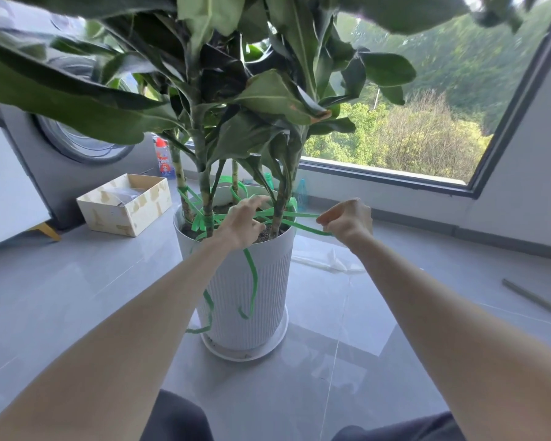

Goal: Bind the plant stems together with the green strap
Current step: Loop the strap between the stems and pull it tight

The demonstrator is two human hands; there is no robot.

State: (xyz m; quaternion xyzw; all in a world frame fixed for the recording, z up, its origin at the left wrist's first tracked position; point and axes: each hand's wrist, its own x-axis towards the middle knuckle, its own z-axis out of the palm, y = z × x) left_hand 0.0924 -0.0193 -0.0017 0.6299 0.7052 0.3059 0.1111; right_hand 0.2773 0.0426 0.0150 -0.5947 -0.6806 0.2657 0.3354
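A tall leafy plant with several striped stems (206,192) grows in a white ribbed pot (245,300) on a saucer. A green strap (190,202) loops around the stems just above the soil, and loose lengths hang down the pot's front. My left hand (244,222) reaches over the pot rim among the stems, fingers curled around a strand of the strap. My right hand (347,219) is to the right of the pot and pinches the strap's end, which runs taut from the stems.
An open cardboard box (124,203) sits on the grey tiled floor at left, in front of a washing machine (77,148). A spray bottle (163,159) stands behind. A window ledge (385,176) runs at right. A rod (531,297) and clear plastic (328,264) lie on the floor.
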